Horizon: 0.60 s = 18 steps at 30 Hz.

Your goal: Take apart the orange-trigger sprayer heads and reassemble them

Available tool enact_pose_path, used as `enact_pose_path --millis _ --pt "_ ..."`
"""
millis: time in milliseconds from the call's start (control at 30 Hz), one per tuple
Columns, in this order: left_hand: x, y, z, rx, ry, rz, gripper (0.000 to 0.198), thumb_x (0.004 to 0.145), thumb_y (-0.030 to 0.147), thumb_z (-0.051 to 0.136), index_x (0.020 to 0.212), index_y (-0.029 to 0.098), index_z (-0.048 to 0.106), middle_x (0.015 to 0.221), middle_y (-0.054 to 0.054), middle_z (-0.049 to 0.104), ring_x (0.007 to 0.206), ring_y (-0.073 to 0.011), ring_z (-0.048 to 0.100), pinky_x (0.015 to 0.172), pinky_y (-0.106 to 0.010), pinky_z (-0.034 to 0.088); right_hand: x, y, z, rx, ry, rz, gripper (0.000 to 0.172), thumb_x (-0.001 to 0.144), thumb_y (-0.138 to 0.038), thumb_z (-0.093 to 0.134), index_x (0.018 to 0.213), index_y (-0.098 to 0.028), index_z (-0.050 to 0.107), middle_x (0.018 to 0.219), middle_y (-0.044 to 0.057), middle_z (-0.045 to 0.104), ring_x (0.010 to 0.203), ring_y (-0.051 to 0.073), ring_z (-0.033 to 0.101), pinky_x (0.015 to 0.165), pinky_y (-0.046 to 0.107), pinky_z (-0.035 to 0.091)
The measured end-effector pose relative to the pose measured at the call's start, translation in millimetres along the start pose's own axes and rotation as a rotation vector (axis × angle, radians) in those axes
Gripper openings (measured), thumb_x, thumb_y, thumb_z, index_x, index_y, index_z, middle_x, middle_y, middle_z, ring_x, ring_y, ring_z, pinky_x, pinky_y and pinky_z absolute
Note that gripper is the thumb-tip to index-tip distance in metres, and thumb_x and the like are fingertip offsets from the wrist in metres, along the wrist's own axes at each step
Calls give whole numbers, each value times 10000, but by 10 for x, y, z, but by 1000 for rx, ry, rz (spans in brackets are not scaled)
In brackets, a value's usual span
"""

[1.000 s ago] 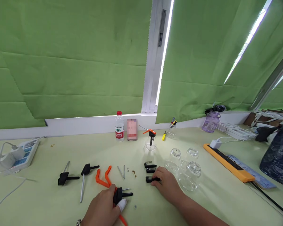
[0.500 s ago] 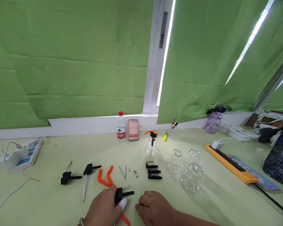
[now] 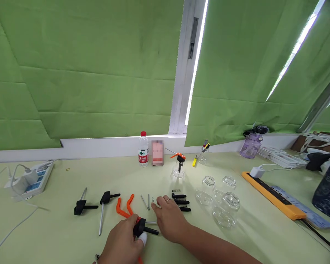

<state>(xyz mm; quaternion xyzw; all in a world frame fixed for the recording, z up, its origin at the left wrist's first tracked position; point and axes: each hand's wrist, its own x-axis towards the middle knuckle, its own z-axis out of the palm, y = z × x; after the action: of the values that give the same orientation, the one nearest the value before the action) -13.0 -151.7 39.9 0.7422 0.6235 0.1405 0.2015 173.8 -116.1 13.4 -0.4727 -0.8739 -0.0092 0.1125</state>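
Note:
My left hand (image 3: 125, 240), with a white wrap on the thumb, grips a black plastic clamp head (image 3: 139, 227) with a stubby black arm pointing right. A thin metal screw (image 3: 151, 222) sticks out beside that arm. An orange handle (image 3: 123, 212) lies by the fingers, and more orange shows below the hand. My right hand (image 3: 170, 220) is on the table among the small hardware, its fingers curled down together; whatever is under the fingertips is hidden. Just beyond them are tiny silver nuts (image 3: 153, 200) and two long screws (image 3: 149, 202).
Black jaw pieces with springs (image 3: 180, 196) lie right of centre, near upturned glass cups (image 3: 227, 212). Two black parts with metal rods (image 3: 106, 198) rest at left. Behind stand a bottle (image 3: 143, 150), a phone-like slab (image 3: 157, 153) and an assembled orange-black piece (image 3: 179, 161). An orange power strip (image 3: 275, 196) lies right.
My right hand has moved forward from the table's near side to the small hardware, covering the brass-coloured pieces. My left hand keeps the clamp head, now turned slightly.

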Motion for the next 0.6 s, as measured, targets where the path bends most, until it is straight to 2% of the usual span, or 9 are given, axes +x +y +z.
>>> enact_pose_path --millis 67,133,233,300,400,467,533,600 --pt "11 -4 7 -57 -9 10 24 702 202 486 691 199 507 664 -5 584 617 -166 513 543 -245 304 -33 -4 -56 97 65 18 317 829 -157 421 1118 -170 552 977 92 532 867 208 452 754 328 360" --pt "27 -1 9 -127 -11 24 63 720 202 467 700 192 526 658 -6 575 616 -166 514 543 -246 315 -99 -21 -113 276 92 20 242 877 -189 375 945 -180 607 882 59 550 823 179 475 733 294 362" --pt "52 9 23 -230 1 47 94 736 210 459 725 182 549 684 -10 575 638 -171 514 566 -249 346 -187 -71 -106 579 -10 35 244 870 -222 410 719 -182 598 697 4 526 694 130 484 627 230 350" --pt "54 17 43 -278 -15 83 92 733 201 464 724 179 553 702 -11 577 663 -171 513 592 -250 366 -203 -104 -30 746 -80 117 227 831 -204 452 642 -173 572 621 -17 489 610 107 449 553 208 316" --pt "31 32 63 -333 -98 169 109 753 203 459 745 176 564 743 -12 592 694 -162 518 623 -243 384 -167 -104 76 946 -146 278 211 797 -229 498 604 -164 551 532 -40 411 523 88 366 480 199 258" --pt "7 51 50 -328 -146 205 116 766 219 457 774 179 566 778 -15 603 708 -157 519 633 -238 389 -126 -64 75 1033 -185 331 193 758 -289 576 615 -162 557 513 -52 384 502 80 329 458 197 227" --pt "-13 72 19 -278 -171 208 98 754 217 463 776 184 553 806 -18 603 722 -159 517 640 -240 390 -88 -14 25 1116 -215 361 257 747 -388 602 639 -159 560 527 -50 413 488 75 320 448 199 220" --pt "-21 85 -11 -210 -205 202 75 713 192 475 757 189 536 816 -20 596 728 -163 514 638 -244 390 -55 9 -26 1206 -247 393 356 784 -488 531 663 -155 565 546 -37 461 462 70 319 440 204 228"
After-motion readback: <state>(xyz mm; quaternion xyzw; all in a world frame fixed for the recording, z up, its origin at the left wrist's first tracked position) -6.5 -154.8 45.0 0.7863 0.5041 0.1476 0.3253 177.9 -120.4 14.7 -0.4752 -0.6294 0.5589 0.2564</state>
